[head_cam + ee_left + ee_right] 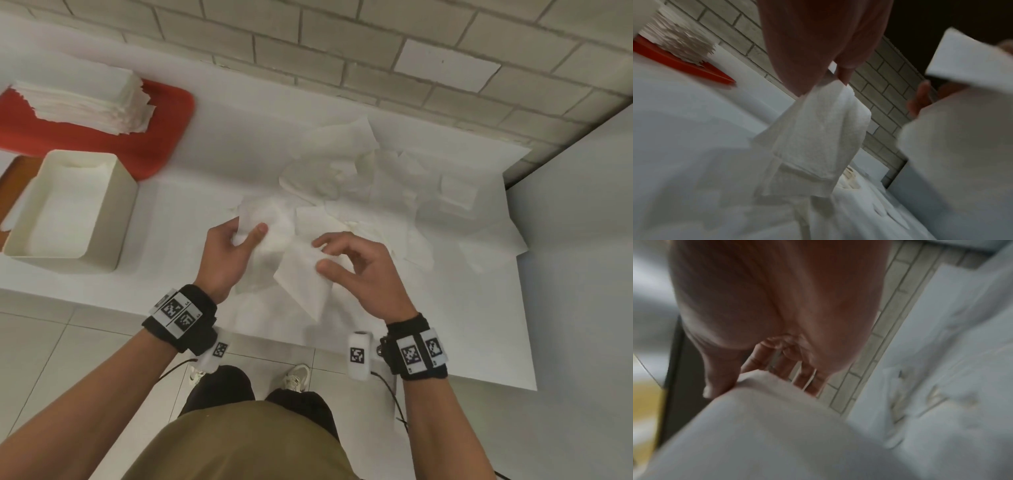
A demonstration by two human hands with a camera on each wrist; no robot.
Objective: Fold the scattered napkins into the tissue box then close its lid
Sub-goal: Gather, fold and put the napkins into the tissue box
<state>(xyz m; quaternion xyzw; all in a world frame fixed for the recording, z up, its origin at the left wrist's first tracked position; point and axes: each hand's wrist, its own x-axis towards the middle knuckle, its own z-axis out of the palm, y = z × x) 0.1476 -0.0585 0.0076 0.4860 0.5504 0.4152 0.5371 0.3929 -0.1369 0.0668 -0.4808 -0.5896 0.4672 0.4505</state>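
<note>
Napkins are sitting at the middle of the scene: one white napkin [301,277] is hanging between both hands just above the near edge of the counter [212,164]. The left hand [227,251] is pinching its upper left part, thumb lying over the paper and fingers curled behind it; in the left wrist view the napkin [818,134] is drooping in folded layers from that grip. The right hand [356,270] is holding the lower right part, thumb pressing on the paper and the other fingers half curled and spread above it; in the right wrist view the thumb [719,382] is lying against the napkin's edge [760,426].

At about 1 o'clock from the hands the loose pile of scattered napkins [359,178] is spreading over the counter, crumpled sheets overlapping flat ones, with the nearest sheets lying right under the held napkin. Nothing is standing between the hands and the box.

At 9 to 10 o'clock from the hands the tissue box [113,209], cream-coloured and open-topped, is resting on the counter, well apart from the pile. White folded paper is lying inside it, low against its floor. Just behind the box, at 10 o'clock, a red tray [164,137] is carrying a tall stack of flat white napkins [89,99]. A brown flat thing [17,181] is peeking out on the far left of the box; I cannot tell what it is. A pale brick wall [342,51] is running along the back of the counter.
</note>
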